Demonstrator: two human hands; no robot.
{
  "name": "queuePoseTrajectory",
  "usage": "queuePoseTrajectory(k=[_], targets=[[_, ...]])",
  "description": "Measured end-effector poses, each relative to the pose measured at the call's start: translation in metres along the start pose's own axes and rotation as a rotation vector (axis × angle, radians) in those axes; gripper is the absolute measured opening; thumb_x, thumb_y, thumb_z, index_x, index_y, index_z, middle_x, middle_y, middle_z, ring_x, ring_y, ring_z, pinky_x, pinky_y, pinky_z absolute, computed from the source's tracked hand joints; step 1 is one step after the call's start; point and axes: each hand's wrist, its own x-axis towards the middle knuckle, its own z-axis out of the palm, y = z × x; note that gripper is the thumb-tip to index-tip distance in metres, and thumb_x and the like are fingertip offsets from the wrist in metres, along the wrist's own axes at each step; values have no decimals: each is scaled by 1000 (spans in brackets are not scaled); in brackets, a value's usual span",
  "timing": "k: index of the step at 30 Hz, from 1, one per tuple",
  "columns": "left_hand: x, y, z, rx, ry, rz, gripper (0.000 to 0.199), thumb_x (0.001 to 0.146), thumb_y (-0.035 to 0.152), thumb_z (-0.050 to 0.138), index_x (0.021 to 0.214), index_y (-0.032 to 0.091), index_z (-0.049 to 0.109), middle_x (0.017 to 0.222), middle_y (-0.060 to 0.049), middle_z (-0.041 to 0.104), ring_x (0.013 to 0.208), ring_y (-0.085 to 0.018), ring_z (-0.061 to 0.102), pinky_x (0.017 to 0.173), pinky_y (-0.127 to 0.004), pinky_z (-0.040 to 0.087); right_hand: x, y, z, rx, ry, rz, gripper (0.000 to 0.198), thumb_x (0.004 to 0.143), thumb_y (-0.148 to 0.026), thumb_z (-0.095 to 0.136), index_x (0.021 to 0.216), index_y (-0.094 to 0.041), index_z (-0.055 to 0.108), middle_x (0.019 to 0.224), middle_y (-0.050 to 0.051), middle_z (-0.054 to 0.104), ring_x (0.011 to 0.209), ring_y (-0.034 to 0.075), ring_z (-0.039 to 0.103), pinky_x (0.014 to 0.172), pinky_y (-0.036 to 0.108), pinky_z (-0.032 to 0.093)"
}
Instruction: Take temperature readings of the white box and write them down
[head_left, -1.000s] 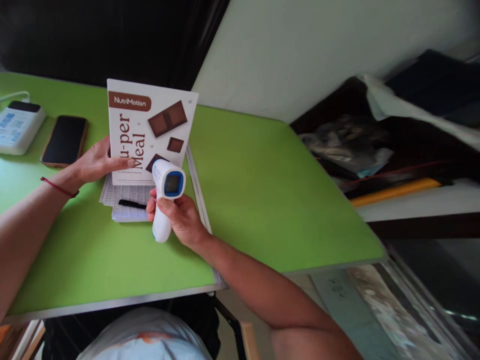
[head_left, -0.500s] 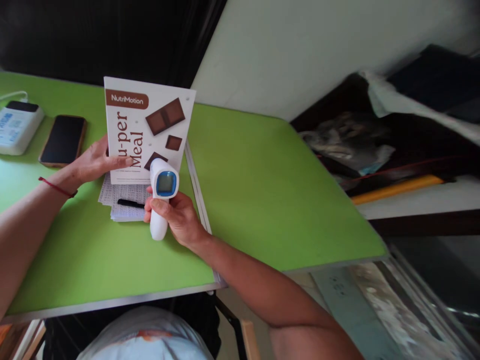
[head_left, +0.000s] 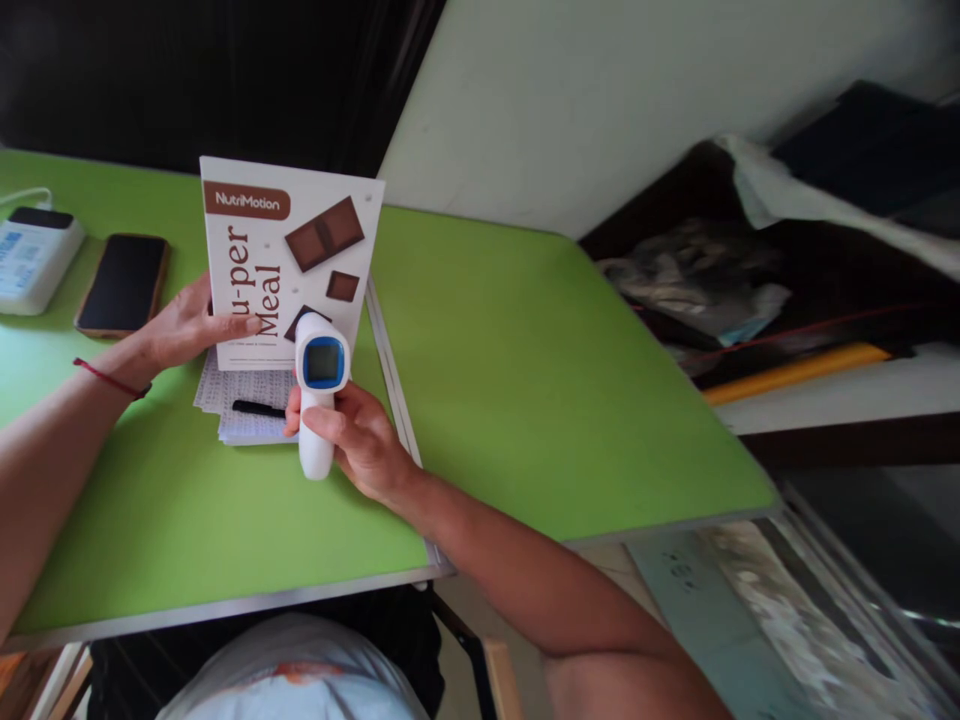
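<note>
My left hand grips the lower left edge of a white box printed with chocolate pieces and "NutriMotion", its thumb across the front. The box stands upright, facing me. In my right hand is a white infrared thermometer with a blue-framed screen. Its head overlaps the lower right corner of the box in view; I cannot tell whether they touch. Below the box lie handwritten papers with a black pen on them, partly hidden by my right fingers.
A phone lies left of the box, beside a white device with a cable. The green table has a pale seam down its middle. A cluttered shelf stands at the right, and a wall rises behind.
Both hands keep their grips. The thermometer has shifted slightly left and its screen looks darker. The whole view has moved a little.
</note>
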Motion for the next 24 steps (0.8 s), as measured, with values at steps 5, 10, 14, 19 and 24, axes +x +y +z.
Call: queuePoseTrajectory(k=[5, 10, 14, 19, 24], targets=[[-1, 7, 1, 16, -9, -71, 46, 79, 49, 71, 113, 19, 64, 130, -6, 67, 111, -26, 63, 96, -37, 52, -1, 2, -1, 5, 1, 1, 27, 74, -44, 75, 86, -22, 65, 75, 0, 67, 70, 15, 60, 70, 31, 51], [-1, 12, 2, 15, 12, -101, 50, 75, 49, 73, 114, 19, 64, 128, -7, 68, 112, -29, 63, 95, -38, 53, -1, 2, -2, -16, 17, 9, 32, 73, -49, 75, 87, -22, 64, 75, 0, 67, 70, 15, 62, 71, 32, 52], [0, 12, 3, 1, 16, -117, 56, 74, 50, 74, 119, 18, 62, 128, -8, 68, 112, -30, 63, 94, -40, 54, -1, 2, -2, 5, 4, -5, 30, 74, -46, 76, 87, -22, 64, 78, -1, 67, 70, 14, 62, 69, 30, 51], [0, 12, 1, -20, -28, -81, 53, 76, 48, 74, 117, 16, 63, 127, -10, 68, 110, -29, 64, 93, -39, 55, -1, 0, -3, 6, 2, 9, 29, 74, -45, 76, 86, -21, 64, 75, -1, 66, 69, 14, 62, 69, 30, 50], [1, 13, -3, 0, -55, -83, 55, 76, 47, 75, 121, 17, 63, 127, -9, 68, 111, -28, 64, 94, -37, 54, -2, -2, -3, 6, 18, 25, 31, 73, -46, 76, 86, -21, 64, 78, 0, 66, 69, 14, 62, 69, 31, 52]])
